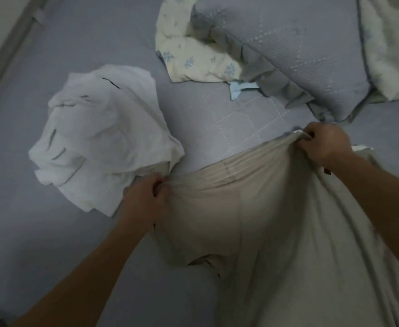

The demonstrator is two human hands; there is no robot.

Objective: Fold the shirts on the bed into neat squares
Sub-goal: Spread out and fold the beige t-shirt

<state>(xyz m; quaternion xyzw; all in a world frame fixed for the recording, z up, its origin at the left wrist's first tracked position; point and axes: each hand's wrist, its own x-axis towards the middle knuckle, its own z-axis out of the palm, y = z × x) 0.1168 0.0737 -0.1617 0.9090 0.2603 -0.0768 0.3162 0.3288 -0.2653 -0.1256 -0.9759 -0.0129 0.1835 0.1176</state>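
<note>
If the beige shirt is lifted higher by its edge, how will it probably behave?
The beige shirt is probably floppy: it sags between the left hand and right hand. It looks thin and light, with soft creases. It would likely drape and bunch, not keep a shape.

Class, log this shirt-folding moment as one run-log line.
left hand: grips beige shirt edge | right hand: grips same edge | white shirt: crumpled, unfolded | bed
</note>
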